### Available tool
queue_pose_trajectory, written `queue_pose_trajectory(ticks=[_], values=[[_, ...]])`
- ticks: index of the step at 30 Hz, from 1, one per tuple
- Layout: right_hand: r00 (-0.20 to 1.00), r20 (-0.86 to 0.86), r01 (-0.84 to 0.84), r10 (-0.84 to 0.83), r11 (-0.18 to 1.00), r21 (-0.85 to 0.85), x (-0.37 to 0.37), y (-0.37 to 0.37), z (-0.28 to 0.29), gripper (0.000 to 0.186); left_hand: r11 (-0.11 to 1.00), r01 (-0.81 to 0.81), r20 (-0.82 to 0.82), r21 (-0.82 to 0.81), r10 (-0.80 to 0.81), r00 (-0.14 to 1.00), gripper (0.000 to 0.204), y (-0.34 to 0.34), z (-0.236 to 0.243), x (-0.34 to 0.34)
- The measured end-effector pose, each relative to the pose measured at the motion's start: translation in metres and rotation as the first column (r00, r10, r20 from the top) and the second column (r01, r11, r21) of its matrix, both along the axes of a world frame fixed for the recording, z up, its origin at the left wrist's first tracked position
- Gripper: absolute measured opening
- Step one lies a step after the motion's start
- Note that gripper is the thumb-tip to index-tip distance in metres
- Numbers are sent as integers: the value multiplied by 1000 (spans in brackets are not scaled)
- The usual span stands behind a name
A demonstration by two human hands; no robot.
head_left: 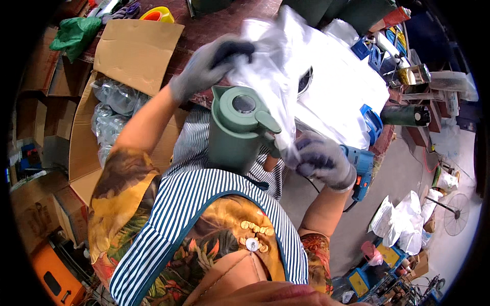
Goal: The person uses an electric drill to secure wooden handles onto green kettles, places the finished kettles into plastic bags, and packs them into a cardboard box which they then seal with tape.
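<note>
Green jug [232,145] sits right in front of you, over your striped apron [138,255]; spout [218,93] to your left, lid [232,117] on, lever [268,122] to your right. Can't tell what its base rests on.

Left hand [209,69], grey glove: just beyond the jug's spout side, fingers bent and closed on the clear plastic bag [270,76]. Grip is narrow. Wrist is raised above jug-lid level in the view, back of hand up, left forearm [143,120] running out past the jug's left side, elbow bent.

Right hand [326,163], same glove: just right of the jug, near the lever, fingers curled in on the bag's lower end. Also narrow; exact fingertip contact is blurred. Right forearm [321,214] comes up from the near right of the jug, hand angled in toward it.

Bag is stretched between your hands, bunched beyond the jug and hanging along its right side. White plastic sheets [347,92] lie beyond and right of the jug; blue power tool [363,163] farther right; open carton [81,132] left.
</note>
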State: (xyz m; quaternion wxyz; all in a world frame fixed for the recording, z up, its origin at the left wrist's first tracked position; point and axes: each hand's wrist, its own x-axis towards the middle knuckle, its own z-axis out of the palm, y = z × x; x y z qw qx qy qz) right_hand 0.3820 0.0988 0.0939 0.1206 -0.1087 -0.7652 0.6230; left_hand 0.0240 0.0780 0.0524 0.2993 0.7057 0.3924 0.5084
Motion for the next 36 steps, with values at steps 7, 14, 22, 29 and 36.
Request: queue_pose_trajectory(ticks=[7, 14, 22, 29, 36], values=[[953, 40, 210, -300, 750, 628, -20, -56, 1, 26, 826, -497, -146, 266, 544, 826, 37, -129, -72, 20], [652, -106, 709, -750, 555, 434, 0, -121, -134, 25, 931, -345, -661, 121, 335, 672, 38, -162, -79, -25], [657, -266, 742, -706, 540, 398, -35, -101, -116, 29, 957, -231, -236, -178, 186, 954, 34, -67, -66, -18], [685, -229, 716, -692, 582, 385, -36, -84, -114, 30, 595, -233, 127, -769, 500, 857, 33, -87, -81, 10], [867, -47, 416, -497, 667, 619, 10, -167, -144, 30, 869, -230, -755, -438, -217, 619, 53, -201, -81, -33]])
